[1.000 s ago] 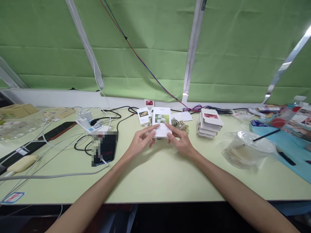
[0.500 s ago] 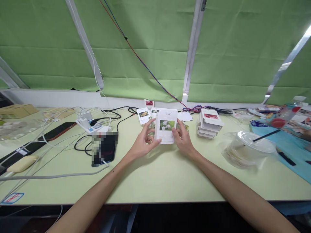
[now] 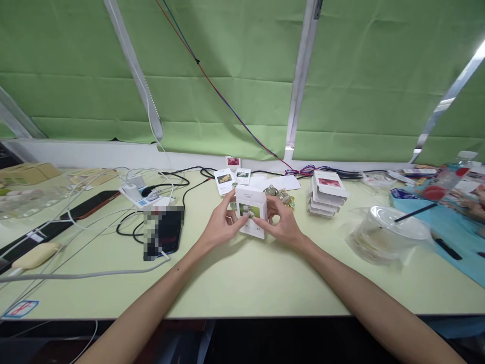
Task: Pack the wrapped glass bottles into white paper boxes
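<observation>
A small white cardboard box with a photo of white flowers on its front is between my hands, just above the table. My left hand grips its left side, thumb on the front. From the right, my right hand pinches the other side, its thumb also on the front. Behind the box lie small round glassy pieces, partly hidden by my hand. Flower cards stand further back: one with a yellow flower, one with a white flower.
A stack of white boxes stands to the right, then a lidded plastic tub with a straw. On the left lie a phone, a power strip and tangled cables. Another person's hand shows at the far right.
The box has tilted and dropped slightly toward me, so its top face now shows. Both thumbs have moved in over the flower photo. The cards and glassy pieces behind are more exposed.
</observation>
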Motion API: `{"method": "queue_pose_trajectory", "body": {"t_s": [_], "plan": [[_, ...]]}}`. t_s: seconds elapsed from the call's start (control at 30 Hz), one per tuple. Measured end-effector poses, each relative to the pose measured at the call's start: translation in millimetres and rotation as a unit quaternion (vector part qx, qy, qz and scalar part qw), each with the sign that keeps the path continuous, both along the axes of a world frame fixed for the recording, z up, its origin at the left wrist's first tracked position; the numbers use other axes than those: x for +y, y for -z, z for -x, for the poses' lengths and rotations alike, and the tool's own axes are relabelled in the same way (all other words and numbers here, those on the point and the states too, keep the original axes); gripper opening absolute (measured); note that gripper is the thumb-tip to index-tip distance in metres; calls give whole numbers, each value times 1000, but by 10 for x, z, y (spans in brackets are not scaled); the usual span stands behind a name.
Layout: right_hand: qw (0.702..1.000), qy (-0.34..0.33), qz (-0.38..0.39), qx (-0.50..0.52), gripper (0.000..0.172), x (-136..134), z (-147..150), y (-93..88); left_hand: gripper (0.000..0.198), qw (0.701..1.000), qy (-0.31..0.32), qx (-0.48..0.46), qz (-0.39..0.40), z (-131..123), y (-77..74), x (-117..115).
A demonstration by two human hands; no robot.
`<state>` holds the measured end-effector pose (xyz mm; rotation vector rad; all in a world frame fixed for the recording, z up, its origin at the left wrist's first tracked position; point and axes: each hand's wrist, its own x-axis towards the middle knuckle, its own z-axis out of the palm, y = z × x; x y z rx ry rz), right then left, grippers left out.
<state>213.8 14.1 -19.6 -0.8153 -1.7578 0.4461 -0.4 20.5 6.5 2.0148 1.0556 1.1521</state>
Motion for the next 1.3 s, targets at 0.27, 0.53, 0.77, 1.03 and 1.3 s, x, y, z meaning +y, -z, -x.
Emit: {"method": "queue_pose_trajectory", "body": {"t_s": [0.27,0.53,0.77,1.03,1.3], "plan": [[998,-9,-12,-59,66,-45,2,-24,78,997,55,-22,41,2,20,-6],[993,-50,-30,-108,83,-39,8,-26,50,985,121,-98,68,-7,-22,-34],[992,-36,-23,-118,83,-60,18,-38,47,984,107,-130,66,-2,-54,-20],[992,-42,4,-120,73,-33,9,11,39,984,70,-142,78,16,-79,-18],[996,-37,36,-73,63,-23,-8,40,30,972,87,-188,110,23,-43,18]]}}
